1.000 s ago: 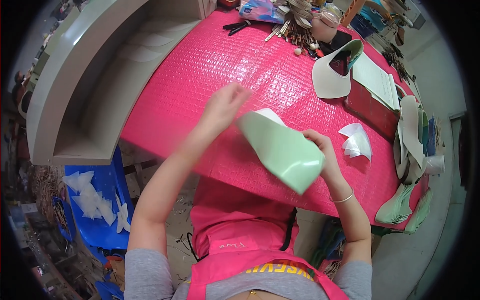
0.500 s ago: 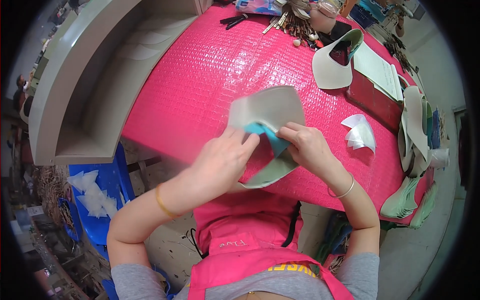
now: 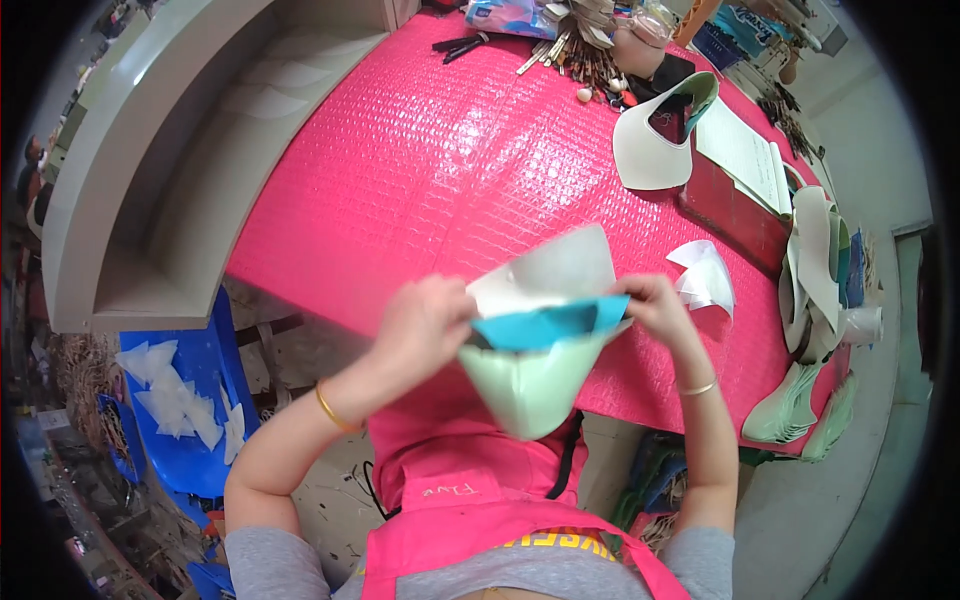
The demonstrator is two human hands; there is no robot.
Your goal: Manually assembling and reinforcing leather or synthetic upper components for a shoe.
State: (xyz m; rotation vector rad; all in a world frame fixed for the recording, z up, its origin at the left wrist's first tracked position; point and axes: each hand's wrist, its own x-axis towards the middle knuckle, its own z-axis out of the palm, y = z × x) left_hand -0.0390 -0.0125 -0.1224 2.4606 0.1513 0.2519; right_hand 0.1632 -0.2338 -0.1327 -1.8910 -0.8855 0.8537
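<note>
Stretched between my two hands, over the near edge of the table, is a shoe upper with a pale green side hanging toward me. Its white flap stands up on the far side, and a teal lining piece spans the opening between the two. My left hand is closed on the left end, blurred by motion, its fingertips partly hidden. At the right end, my right hand pinches the edge near the teal piece's corner.
Another white upper stands at the back right beside a notepad on a red box. White pieces lie to the right, near stacked uppers and green insoles. A grey shelf unit borders the left; brushes sit at the back.
My hands have moved apart, pulling the upper wider and nearer to me. Its green side now faces me and the teal piece is spread out. The head view has shifted slightly.
</note>
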